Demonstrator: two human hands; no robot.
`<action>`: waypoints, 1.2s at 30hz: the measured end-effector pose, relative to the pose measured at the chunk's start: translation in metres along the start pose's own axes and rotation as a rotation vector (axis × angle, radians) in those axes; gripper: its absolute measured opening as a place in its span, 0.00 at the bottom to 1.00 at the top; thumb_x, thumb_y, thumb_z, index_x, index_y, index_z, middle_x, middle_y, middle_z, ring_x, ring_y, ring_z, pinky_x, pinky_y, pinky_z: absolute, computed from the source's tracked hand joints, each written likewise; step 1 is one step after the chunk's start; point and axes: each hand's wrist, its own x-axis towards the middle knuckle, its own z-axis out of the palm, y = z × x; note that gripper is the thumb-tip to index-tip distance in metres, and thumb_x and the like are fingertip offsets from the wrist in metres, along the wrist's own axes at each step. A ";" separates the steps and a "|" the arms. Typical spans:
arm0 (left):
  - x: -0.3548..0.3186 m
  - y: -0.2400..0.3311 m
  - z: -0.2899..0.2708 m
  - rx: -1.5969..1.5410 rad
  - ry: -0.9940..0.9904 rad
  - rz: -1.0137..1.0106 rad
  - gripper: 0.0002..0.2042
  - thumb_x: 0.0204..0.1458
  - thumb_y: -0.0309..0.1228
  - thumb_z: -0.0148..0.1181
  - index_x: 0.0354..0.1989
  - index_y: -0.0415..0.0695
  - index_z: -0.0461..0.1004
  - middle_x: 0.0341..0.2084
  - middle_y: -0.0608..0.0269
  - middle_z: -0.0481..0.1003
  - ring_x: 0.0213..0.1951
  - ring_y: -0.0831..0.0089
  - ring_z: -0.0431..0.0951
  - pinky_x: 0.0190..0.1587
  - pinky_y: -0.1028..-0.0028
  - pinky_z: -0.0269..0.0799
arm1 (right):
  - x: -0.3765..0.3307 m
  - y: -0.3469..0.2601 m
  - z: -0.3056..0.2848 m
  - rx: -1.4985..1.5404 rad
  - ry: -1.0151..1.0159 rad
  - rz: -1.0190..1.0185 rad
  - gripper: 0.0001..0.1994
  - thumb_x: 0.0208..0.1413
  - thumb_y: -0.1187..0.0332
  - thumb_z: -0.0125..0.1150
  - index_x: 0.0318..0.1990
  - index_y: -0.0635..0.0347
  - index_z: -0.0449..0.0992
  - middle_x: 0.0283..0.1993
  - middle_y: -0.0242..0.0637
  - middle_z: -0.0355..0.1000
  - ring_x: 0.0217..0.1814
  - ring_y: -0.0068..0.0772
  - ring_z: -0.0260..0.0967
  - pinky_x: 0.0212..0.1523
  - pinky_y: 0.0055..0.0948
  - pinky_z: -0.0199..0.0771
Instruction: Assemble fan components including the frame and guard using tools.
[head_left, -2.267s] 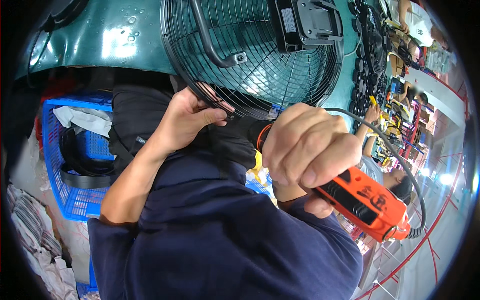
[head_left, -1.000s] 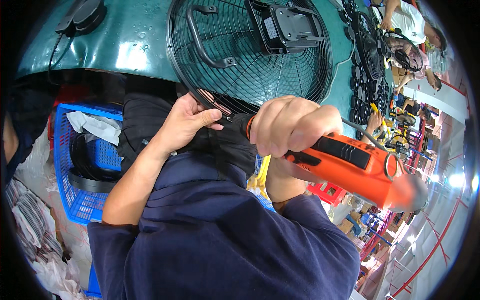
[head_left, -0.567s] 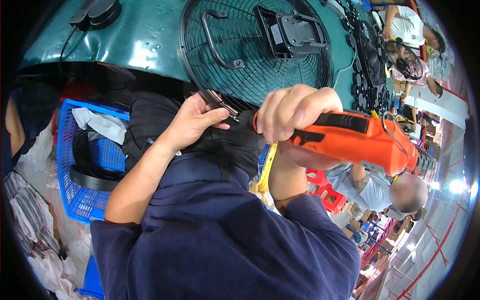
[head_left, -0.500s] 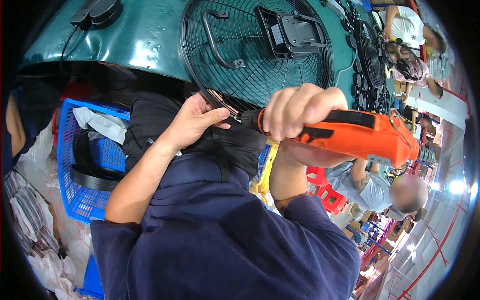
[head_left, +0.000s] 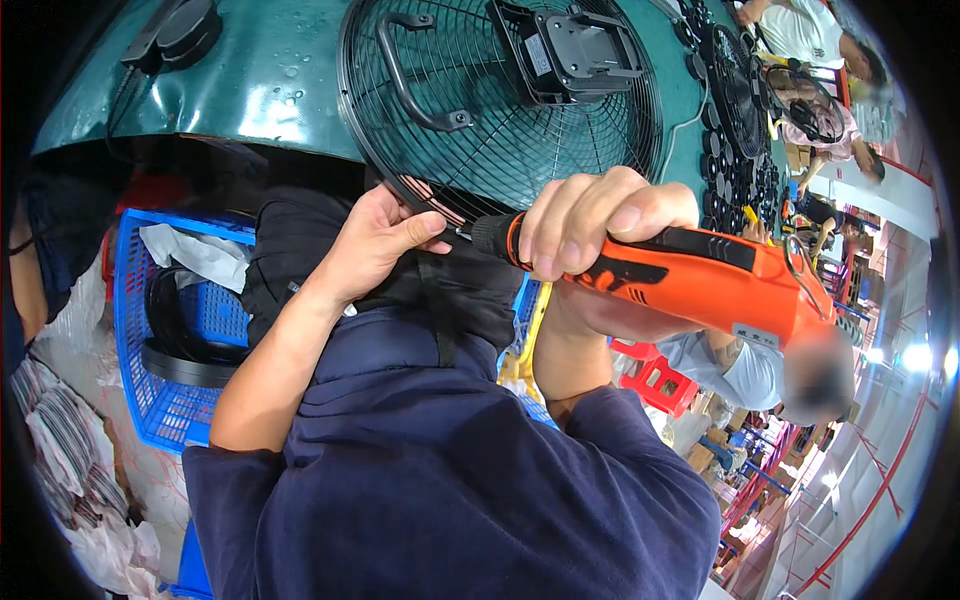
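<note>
A round black wire fan grille (head_left: 470, 140) lies on the green tabletop, overhanging its near edge. It carries a curved black handle (head_left: 398, 75) and a boxy black housing (head_left: 575, 55). My left hand (head_left: 388, 235) grips the near rim of the grille, thumb on the near side, fingers partly hidden behind the wires. In my right hand (head_left: 600, 225) is an orange and black electric screwdriver (head_left: 700, 270), held nearly level. Its black nose points left, with the tip at the rim beside my left thumb. Whether the bit sits in a screw is too small to tell.
At left stands a blue plastic basket (head_left: 150, 400) holding black bands and a white cloth. A black corded part (head_left: 185, 35) lies on the green table (head_left: 240, 95). More fan parts (head_left: 735, 90) and several people are at the right. A red stool (head_left: 662, 385) stands below them.
The grille has shifted slightly left and up in view, as has the tabletop. The screwdriver has tilted a little, its rear end lower, and its tip has come closer to my left thumb.
</note>
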 end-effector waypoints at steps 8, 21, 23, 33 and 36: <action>0.003 -0.001 -0.002 -0.007 0.009 -0.012 0.13 0.62 0.28 0.64 0.53 0.39 0.72 0.46 0.62 0.79 0.46 0.75 0.80 0.48 0.70 0.81 | 0.004 0.006 0.002 -0.004 -0.032 0.031 0.39 0.58 0.27 0.51 0.43 0.64 0.71 0.28 0.39 0.71 0.24 0.36 0.71 0.24 0.35 0.75; -0.001 -0.010 -0.011 -0.050 -0.096 -0.074 0.27 0.55 0.39 0.72 0.58 0.37 0.72 0.50 0.58 0.79 0.54 0.68 0.78 0.60 0.65 0.72 | 0.005 -0.014 0.002 0.163 0.143 0.014 0.38 0.64 0.30 0.44 0.50 0.64 0.71 0.30 0.39 0.69 0.24 0.33 0.68 0.24 0.35 0.71; -0.002 -0.011 -0.012 -0.082 -0.111 -0.071 0.28 0.54 0.39 0.72 0.59 0.37 0.71 0.51 0.57 0.79 0.55 0.67 0.78 0.62 0.64 0.71 | 0.003 -0.022 0.000 0.095 0.178 -0.039 0.38 0.65 0.31 0.43 0.54 0.64 0.70 0.33 0.39 0.69 0.25 0.33 0.68 0.25 0.34 0.72; 0.018 0.000 -0.006 0.007 -0.096 -0.034 0.17 0.49 0.31 0.69 0.45 0.37 0.73 0.38 0.61 0.76 0.43 0.74 0.75 0.48 0.71 0.71 | 0.000 -0.030 0.004 0.064 0.298 -0.092 0.41 0.62 0.28 0.43 0.51 0.67 0.70 0.29 0.43 0.70 0.23 0.37 0.70 0.23 0.37 0.72; 0.013 -0.008 -0.011 -0.065 -0.073 -0.017 0.23 0.51 0.37 0.73 0.47 0.34 0.72 0.48 0.48 0.79 0.51 0.62 0.79 0.56 0.63 0.73 | -0.011 -0.026 0.000 0.201 0.383 -0.029 0.43 0.60 0.26 0.44 0.49 0.69 0.70 0.28 0.45 0.71 0.23 0.40 0.72 0.23 0.37 0.72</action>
